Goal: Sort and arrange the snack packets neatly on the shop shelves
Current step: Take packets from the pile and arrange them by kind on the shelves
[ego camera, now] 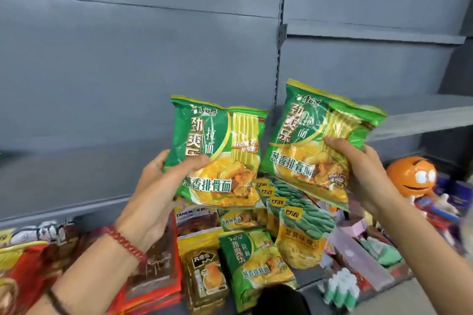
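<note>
While left hand (pixel 156 186) grips green noodle packet (pixel 217 133), right hand (pixel 368 174) grips matching packet (pixel 304 130); both labelled 葱香排骨面.

Open room above grey shelf (pixel 66 179), packet pile (pixel 256 261) below

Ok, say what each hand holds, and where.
Left hand grips left green packet at its lower-left edge; right hand grips right green packet at its right edge.
</note>
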